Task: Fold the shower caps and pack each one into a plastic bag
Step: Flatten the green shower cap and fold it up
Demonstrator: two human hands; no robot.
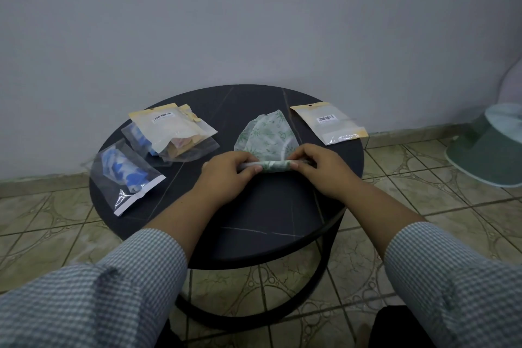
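Note:
A green leaf-patterned shower cap [265, 133] lies on the round black table [271, 212], its near edge rolled into a tight tube. My left hand [228, 171] pinches the roll's left end, and my right hand [319, 168] pinches its right end. The unrolled part fans out toward the wall. An empty plastic bag [329, 123] with a barcode label lies flat just right of the cap.
At the table's left lie a bag holding a blue cap [127, 175] and a small pile of filled bags [172, 133]. A pale green fan base [491, 144] stands on the tiled floor at right. The wall is close behind the table.

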